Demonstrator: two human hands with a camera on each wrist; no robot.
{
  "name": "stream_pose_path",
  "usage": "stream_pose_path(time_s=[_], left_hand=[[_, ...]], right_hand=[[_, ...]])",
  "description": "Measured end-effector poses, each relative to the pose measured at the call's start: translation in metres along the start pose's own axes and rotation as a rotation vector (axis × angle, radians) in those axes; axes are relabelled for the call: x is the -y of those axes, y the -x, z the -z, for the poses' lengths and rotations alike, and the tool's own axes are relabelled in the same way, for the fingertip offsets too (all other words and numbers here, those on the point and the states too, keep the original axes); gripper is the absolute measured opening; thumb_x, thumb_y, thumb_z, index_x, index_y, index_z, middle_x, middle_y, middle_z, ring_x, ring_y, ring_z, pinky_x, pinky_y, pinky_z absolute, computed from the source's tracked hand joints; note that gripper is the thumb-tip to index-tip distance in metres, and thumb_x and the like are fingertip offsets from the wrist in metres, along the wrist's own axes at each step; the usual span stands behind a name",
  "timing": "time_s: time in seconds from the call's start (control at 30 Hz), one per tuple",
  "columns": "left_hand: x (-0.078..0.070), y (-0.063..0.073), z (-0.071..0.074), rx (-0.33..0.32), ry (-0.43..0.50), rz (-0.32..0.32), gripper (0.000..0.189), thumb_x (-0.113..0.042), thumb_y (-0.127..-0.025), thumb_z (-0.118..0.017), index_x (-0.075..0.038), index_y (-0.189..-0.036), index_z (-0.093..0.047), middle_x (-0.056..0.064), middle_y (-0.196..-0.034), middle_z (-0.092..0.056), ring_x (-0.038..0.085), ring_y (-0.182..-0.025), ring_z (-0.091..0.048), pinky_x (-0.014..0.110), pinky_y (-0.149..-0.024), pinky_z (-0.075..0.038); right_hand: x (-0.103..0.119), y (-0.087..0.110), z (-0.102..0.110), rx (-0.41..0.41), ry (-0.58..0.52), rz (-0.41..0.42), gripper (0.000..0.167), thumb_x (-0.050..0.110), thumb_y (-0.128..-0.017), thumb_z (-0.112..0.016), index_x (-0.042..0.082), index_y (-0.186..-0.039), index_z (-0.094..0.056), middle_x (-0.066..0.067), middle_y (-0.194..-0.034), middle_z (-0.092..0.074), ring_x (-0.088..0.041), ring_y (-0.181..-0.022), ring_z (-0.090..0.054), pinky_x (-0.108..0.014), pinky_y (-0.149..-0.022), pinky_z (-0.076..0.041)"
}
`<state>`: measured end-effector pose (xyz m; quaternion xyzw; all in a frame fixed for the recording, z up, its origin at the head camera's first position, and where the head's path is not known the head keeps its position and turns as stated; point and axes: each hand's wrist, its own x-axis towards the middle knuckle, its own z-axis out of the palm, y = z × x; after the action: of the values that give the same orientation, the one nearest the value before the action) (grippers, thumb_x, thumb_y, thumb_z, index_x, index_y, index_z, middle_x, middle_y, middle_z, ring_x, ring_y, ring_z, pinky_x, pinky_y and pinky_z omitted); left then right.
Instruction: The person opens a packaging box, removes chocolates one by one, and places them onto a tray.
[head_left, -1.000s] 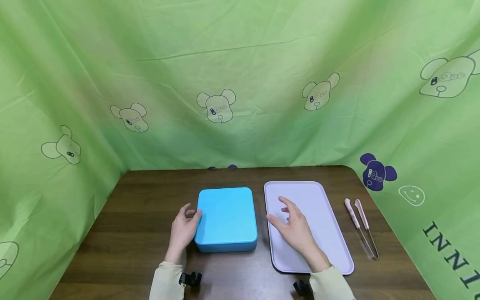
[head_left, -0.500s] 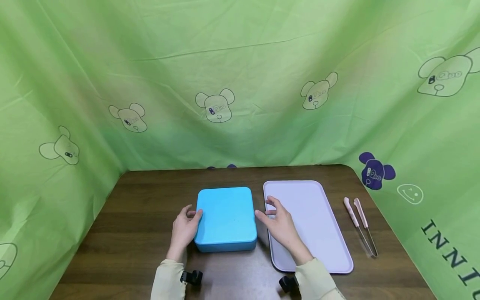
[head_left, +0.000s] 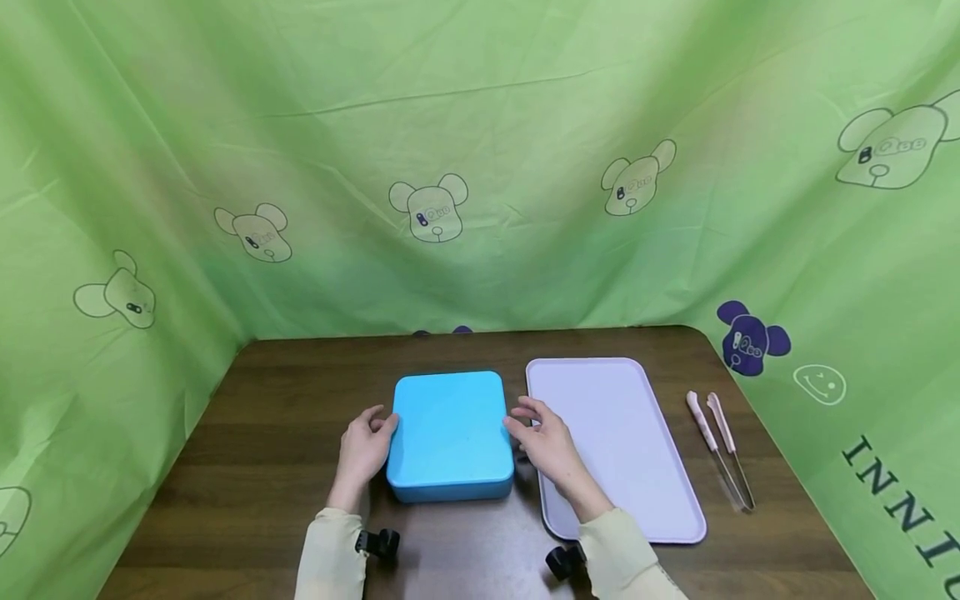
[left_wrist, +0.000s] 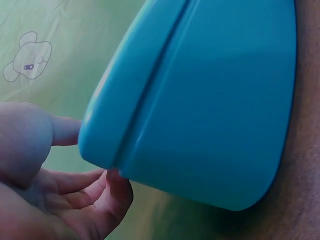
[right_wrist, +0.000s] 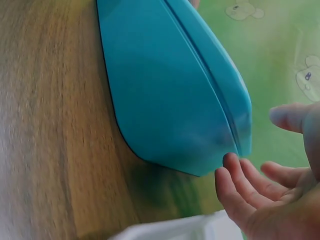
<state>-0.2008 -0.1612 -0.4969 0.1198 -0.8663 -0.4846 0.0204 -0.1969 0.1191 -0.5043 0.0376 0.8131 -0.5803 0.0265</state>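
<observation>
Blue box (head_left: 450,437) lies between left hand (head_left: 365,446), nearer, pinching its lid (left_wrist: 122,90) edge, and right hand (head_left: 549,442), just beside box's right side, fingers loosely bent, holding nothing.

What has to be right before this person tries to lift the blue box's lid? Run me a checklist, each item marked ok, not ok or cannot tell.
1. Lid closed on the blue box: ok, seated evenly on the sides in view.
2. Left hand placed: ok, its thumb and fingers are at the lid's left edge.
3. Right hand placed: not ok, the right wrist view shows its thumb off the box.
4. Right fingers touching the lid: cannot tell, they reach its corner but contact is unclear.
5. Tray apart from the box: ok, bare table shows between them.
6. Contents steady: cannot tell, the lid hides the inside.
</observation>
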Motion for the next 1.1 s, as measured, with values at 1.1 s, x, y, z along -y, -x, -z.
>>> stream_pose_path(time_s=[1.1], left_hand=[[-0.002, -0.008, 0.009, 0.125, 0.155, 0.121, 0.036, -0.019, -0.102, -0.062, 0.003, -0.130, -0.065, 0.018, -0.110, -0.066, 0.023, -0.086, -0.060, 0.033, -0.074, -0.056]], right_hand=[[0.011, -0.012, -0.012, -0.061, -0.150, -0.152, 0.033, 0.016, -0.096, -0.067, -0.005, -0.121, -0.070, -0.013, -0.099, -0.072, -0.017, -0.079, -0.063, -0.039, -0.080, -0.057]])
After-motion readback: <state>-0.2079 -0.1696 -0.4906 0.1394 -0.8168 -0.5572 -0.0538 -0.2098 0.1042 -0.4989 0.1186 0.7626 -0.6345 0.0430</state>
